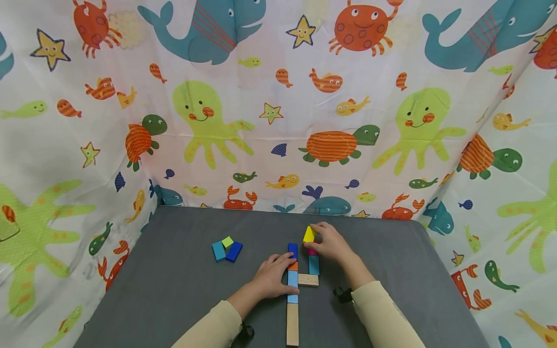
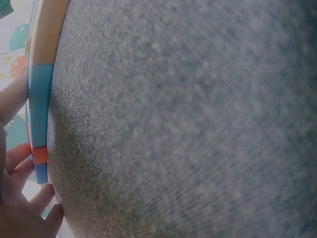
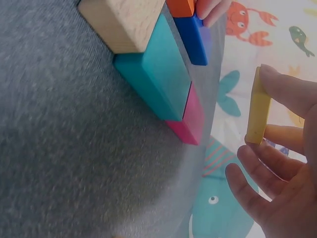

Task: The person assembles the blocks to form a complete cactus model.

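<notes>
At centre-left, a flat teal rectangular block [image 1: 219, 251], a lime-green block [image 1: 227, 241] and a royal-blue rectangular block [image 1: 234, 252] lie loose on the matte grey surface [image 1: 183, 290], apparently unused. At centre, the left hand [image 1: 271, 278], grip spread, rests along a laid line: dark-blue block [image 1: 293, 249], orange block [image 1: 294, 267], light-blue block [image 1: 293, 279] and long bare-wood plank [image 1: 292, 324]. Just right, a grained short wooden block [image 1: 308, 280], teal upright block [image 1: 314, 265] and pink block [image 1: 312, 252] branch off, while the right hand [image 1: 332, 245] pinches a smooth yellow triangular block [image 1: 309, 234] near the pink end, seemingly not yet placed.
</notes>
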Available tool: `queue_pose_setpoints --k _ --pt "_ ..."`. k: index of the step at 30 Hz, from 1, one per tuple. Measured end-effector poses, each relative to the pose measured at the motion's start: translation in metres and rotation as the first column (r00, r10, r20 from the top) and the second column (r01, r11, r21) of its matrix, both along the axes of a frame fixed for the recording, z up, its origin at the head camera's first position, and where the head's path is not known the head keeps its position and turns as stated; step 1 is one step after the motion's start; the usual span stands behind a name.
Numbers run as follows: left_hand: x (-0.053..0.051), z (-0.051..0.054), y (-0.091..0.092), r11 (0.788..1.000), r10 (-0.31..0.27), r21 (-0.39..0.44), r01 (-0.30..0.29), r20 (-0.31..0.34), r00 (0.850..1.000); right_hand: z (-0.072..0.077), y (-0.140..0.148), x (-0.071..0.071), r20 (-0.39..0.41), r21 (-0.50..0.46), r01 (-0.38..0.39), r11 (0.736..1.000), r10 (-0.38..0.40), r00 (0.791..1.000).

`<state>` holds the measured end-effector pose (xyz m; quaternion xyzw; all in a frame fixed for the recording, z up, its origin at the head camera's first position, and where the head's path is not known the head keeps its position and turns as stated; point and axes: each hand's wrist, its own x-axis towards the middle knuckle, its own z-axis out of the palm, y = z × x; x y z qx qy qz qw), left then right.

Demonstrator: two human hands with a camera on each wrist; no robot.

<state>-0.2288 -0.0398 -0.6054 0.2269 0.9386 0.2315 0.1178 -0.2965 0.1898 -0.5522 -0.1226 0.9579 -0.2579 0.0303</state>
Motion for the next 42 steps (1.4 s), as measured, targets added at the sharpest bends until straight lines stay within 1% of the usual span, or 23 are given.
queue_pose_setpoints --k 4,10,16,21,27,33,36,42 --pt "0.0 0.001 -0.001 1.0 -0.005 0.001 0.005 0.001 1.0 0.0 -0.006 -0.002 0.02 -0.008 -0.002 1.0 0.002 1.0" --pt "0.0 0.0 0.0 1.0 -0.007 -0.001 0.007 -0.008 1.0 -0.002 -0.015 -0.004 0.01 -0.029 -0.015 0.999 0.015 1.0" --pt "0.0 0.0 0.0 1.0 -0.008 0.0 0.008 -0.002 1.0 -0.006 -0.023 -0.008 0.005 -0.024 -0.027 0.999 0.027 1.0" --pt "0.0 -0.001 -0.001 1.0 -0.017 0.009 0.017 -0.015 1.0 -0.006 -0.029 -0.012 0.006 -0.014 -0.029 0.999 0.029 1.0" --pt "0.001 0.001 -0.002 1.0 -0.008 0.01 0.008 -0.009 1.0 -0.003 -0.038 -0.019 0.011 0.008 -0.043 0.999 0.043 0.999" --pt "0.0 0.0 -0.002 1.0 -0.016 0.004 0.016 -0.029 0.999 -0.003 -0.044 -0.025 0.01 0.011 -0.07 0.997 0.07 0.997" --pt "0.0 -0.001 -0.002 1.0 -0.019 0.007 0.019 -0.033 0.999 -0.005 -0.046 -0.028 0.009 0.01 -0.07 0.997 0.07 0.998" --pt "0.0 0.001 -0.002 1.0 -0.008 0.006 0.008 -0.019 1.0 -0.01 -0.052 -0.036 0.025 0.003 -0.058 0.998 0.058 0.998"
